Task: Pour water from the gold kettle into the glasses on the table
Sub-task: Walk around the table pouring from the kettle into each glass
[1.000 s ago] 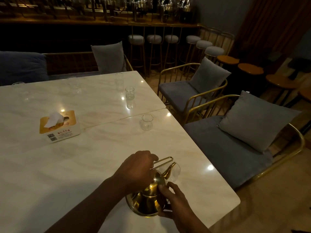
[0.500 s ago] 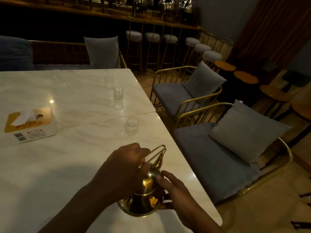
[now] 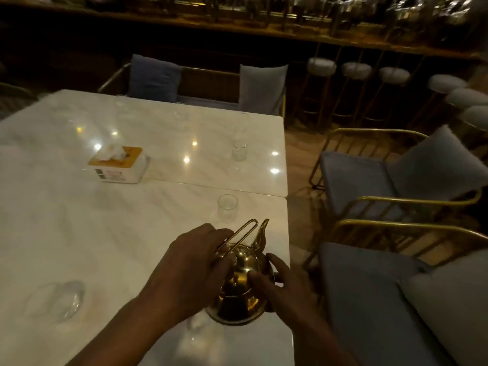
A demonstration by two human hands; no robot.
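Observation:
The gold kettle (image 3: 241,283) is near the right edge of the white marble table (image 3: 79,233), its spout pointing away from me. My left hand (image 3: 192,262) grips its thin wire handle from the left. My right hand (image 3: 285,283) rests its fingers on the kettle's lid and right side. A short clear glass (image 3: 227,207) stands just beyond the spout. Farther off stands a second glass (image 3: 239,151). A blurred glass (image 3: 59,299) sits at the near left, and another blurred glass (image 3: 200,336) shows just below the kettle.
A tissue box (image 3: 118,166) sits mid-table. Faint glasses line the far table edge. Gold-framed chairs with grey cushions (image 3: 396,180) stand close along the right side. Cushioned seats (image 3: 206,83) face me at the far end, bar stools (image 3: 356,72) behind them.
The view has swung left, bringing the near-left glass and more table into sight. Both hands have stayed on the kettle, which now points at the nearest glass.

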